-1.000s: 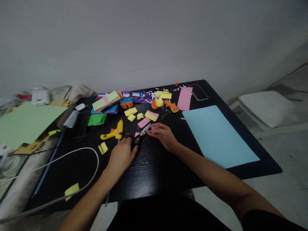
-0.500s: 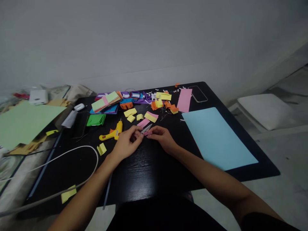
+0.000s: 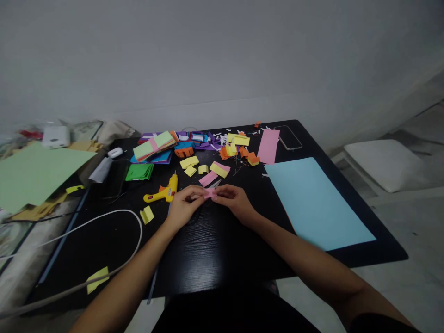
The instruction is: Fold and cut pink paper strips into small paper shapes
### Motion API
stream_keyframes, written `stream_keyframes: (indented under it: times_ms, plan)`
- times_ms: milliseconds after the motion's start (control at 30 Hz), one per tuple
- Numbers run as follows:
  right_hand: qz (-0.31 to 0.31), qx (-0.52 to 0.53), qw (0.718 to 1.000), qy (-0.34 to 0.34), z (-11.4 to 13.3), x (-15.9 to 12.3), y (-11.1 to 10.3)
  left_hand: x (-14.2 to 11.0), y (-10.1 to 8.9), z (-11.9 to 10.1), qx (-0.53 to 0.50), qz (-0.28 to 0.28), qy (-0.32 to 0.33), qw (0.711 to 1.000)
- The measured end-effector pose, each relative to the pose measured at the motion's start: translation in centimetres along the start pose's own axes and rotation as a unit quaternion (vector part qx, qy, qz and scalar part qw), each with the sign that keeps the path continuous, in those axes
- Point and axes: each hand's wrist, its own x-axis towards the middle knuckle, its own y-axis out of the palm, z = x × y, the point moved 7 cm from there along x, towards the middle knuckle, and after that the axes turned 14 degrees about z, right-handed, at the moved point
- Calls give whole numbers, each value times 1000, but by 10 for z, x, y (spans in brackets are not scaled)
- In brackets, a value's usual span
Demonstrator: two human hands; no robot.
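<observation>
Between my two hands is a small pink piece of paper (image 3: pixel 210 192), pinched at its left end by my left hand (image 3: pixel 187 200) and at its right end by my right hand (image 3: pixel 233 200). Scissor blades (image 3: pixel 215 183) show just behind the paper; the rest of the scissors is mostly hidden by my hands. Pink strips (image 3: pixel 208 178) and a pink-and-yellow piece (image 3: pixel 220 169) lie beyond the blades. A yellow glue gun (image 3: pixel 167 190) rests left of my left hand, its nozzle pointing away from me.
Folded yellow and orange papers (image 3: pixel 189 162) and scraps lie toward the wall. A light blue sheet (image 3: pixel 317 203), a pink sheet (image 3: pixel 268 146) and a phone (image 3: pixel 288 138) are at right. Green paper (image 3: pixel 139 172) and a looping white cable (image 3: pixel 138 222) occupy the left side.
The pink paper is now held up between both hands, in front of the scissors. The blades, which showed more fully between my fingers, are now largely covered.
</observation>
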Motion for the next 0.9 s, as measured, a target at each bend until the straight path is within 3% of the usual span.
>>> stream_keyframes:
  times_ms: [567, 900]
  plan:
    - [-42, -51, 997, -28, -3, -1, -3, -2, 8, 8, -79, -12, 3, 997]
    - [-23, -80, 996, -20, -2, -2, 1, -3, 13, 5, -4, 40, -11, 999]
